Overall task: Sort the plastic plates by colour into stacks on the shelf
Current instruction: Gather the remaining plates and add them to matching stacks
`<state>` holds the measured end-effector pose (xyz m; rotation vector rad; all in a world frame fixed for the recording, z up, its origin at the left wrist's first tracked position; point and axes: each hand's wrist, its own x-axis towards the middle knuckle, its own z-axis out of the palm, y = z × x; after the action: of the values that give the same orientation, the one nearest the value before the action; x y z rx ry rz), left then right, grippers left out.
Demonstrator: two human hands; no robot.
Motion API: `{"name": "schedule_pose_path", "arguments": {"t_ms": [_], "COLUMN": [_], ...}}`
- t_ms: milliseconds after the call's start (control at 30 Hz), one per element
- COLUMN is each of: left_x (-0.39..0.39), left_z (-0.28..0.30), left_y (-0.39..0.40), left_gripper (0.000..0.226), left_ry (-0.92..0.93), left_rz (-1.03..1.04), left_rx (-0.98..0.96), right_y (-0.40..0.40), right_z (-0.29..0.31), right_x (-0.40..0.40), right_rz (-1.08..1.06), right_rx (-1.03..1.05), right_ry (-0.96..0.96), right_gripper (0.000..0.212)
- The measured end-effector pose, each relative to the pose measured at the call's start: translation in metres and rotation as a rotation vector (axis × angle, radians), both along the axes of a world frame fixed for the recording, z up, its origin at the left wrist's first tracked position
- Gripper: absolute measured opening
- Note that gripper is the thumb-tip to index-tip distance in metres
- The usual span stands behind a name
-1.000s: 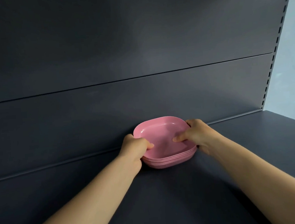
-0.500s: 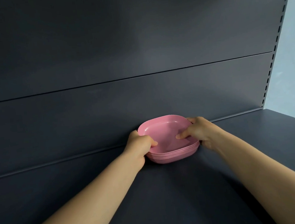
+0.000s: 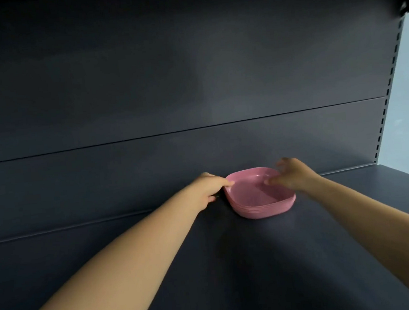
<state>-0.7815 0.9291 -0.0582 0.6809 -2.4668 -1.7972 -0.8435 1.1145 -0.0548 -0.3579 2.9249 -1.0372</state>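
Now my left hand (image 3: 207, 188) touches the pink plate stack (image 3: 260, 192) at 9 o'clock, right hand (image 3: 293, 174) fingers spread at 3, any snag could drag it across the shelf (image 3: 257, 261).

A dim scene with soft, even light. The dark grey back panel (image 3: 167, 84) is faintly brighter near its centre and fades to near black at the top corners and left edge. A pale wall (image 3: 405, 92) at the far right is the brightest area. Soft shadows lie on the shelf (image 3: 232, 263) under both forearms and around the pink plates (image 3: 259, 194). No glare appears anywhere. The right hand (image 3: 291, 174) is smeared by motion blur, its fingers indistinct; the left hand (image 3: 208, 186) is slightly soft. Wide-angle distortion bends the panel seams and slants the slotted upright (image 3: 388, 89) at the right.
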Motion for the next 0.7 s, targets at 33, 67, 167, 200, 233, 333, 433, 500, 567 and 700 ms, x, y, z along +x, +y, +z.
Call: {"name": "schedule_pose_path", "arguments": {"t_ms": [33, 67, 167, 200, 233, 333, 433, 500, 567, 700], "left_x": [0.010, 0.021, 0.062, 0.077, 0.092, 0.136, 0.185, 0.221, 0.258, 0.333], "left_z": [0.007, 0.014, 0.035, 0.041, 0.047, 0.062, 0.074, 0.078, 0.080, 0.079], "left_y": [-0.008, -0.017, -0.047, -0.058, -0.071, -0.113, -0.165, -0.204, -0.244, -0.325], "left_gripper": [0.047, 0.048, 0.058, 0.061, 0.063, 0.066, 0.064, 0.062, 0.061, 0.060], "left_ry": [0.010, 0.018, 0.026, 0.006, -0.020, -0.085, -0.130, -0.148, -0.166, -0.203], "left_rz": [-0.034, -0.070, -0.210, -0.264, -0.310, -0.384, -0.382, -0.359, -0.333, -0.294], "left_rx": [-0.052, -0.129, -0.508, -0.660, -0.800, -1.073, -1.175, -1.195, -1.214, -1.194], "right_y": [-0.004, -0.008, -0.029, -0.039, -0.050, -0.090, -0.140, -0.178, -0.218, -0.296], "right_z": [0.006, 0.013, 0.033, 0.040, 0.045, 0.057, 0.066, 0.069, 0.070, 0.070], "right_x": [0.008, 0.018, 0.052, 0.065, 0.078, 0.116, 0.163, 0.196, 0.231, 0.298], "right_rz": [0.025, 0.061, 0.183, 0.222, 0.264, 0.376, 0.463, 0.524, 0.569, 0.631], "right_rx": [0.054, 0.103, 0.236, 0.271, 0.306, 0.410, 0.464, 0.494, 0.508, 0.461], "right_ry": [0.044, 0.077, 0.137, 0.152, 0.174, 0.217, 0.217, 0.224, 0.234, 0.224], "right_gripper": [0.062, 0.065, 0.078, 0.082, 0.084, 0.090, 0.089, 0.087, 0.086, 0.083]}}
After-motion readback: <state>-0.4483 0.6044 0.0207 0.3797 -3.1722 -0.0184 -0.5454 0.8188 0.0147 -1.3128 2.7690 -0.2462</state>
